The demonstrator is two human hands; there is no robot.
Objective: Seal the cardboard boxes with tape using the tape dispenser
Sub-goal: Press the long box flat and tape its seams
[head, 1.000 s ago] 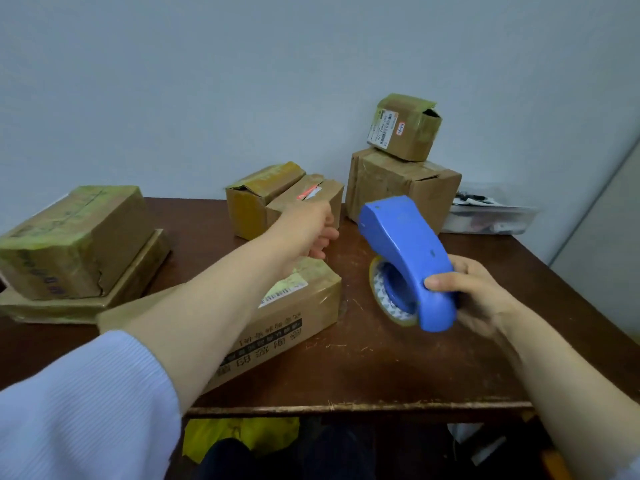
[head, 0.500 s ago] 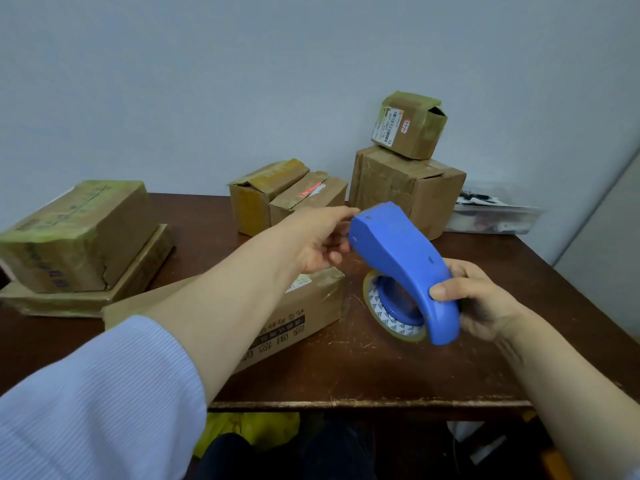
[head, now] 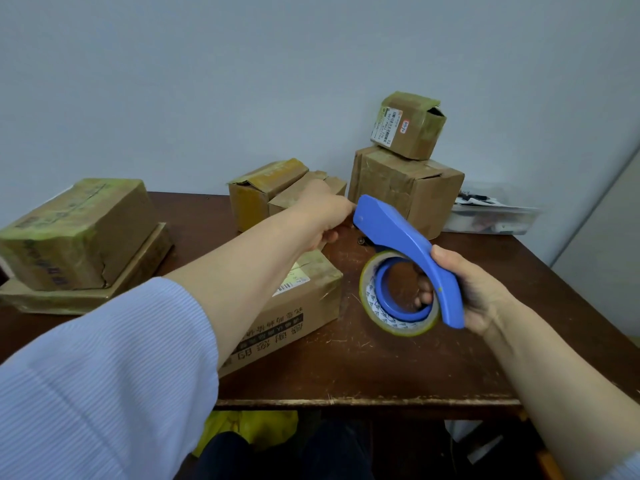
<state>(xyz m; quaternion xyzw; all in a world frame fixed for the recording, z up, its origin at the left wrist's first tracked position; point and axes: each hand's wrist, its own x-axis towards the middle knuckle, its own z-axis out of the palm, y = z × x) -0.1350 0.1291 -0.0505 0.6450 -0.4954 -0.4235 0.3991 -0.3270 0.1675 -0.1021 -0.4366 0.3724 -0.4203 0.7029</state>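
Though the table's front edge hides most of the lap, dark trousers (head: 332, 455) and something yellow (head: 249, 431) show beneath it. A pale blue ribbed sleeve (head: 97, 375) covers the left upper arm, and the bare forearm reaches out over a long cardboard box (head: 304, 299) lying on the dark wooden table (head: 381, 368). That box has printed characters along its side and a barcode label on top.

Just to its right, the right hand (head: 481, 292) is wrapped firmly round the handle of the blue tape dispenser (head: 398, 233), thumb on top and fingertips showing through the open core of the tape roll (head: 388, 318). The dispenser is held over the table beside the long box, its nose pointing away from the person.

At that nose sits the left hand (head: 322, 213), its back towards me and fingers curled under. It touches the dispenser's tip, but I cannot tell whether it pinches anything.

Off to the left, a taped box (head: 76, 233) rests on a flat box (head: 86, 296). Behind the left hand, a small box with a lifted flap (head: 258, 199) stands touching a second small box (head: 287, 202). Right of these is a large box (head: 408, 192), with a little labelled box (head: 408, 129) sitting tilted on it. A clear plastic tray (head: 495, 220) lies beside the large box, against the plain pale wall (head: 242, 81).
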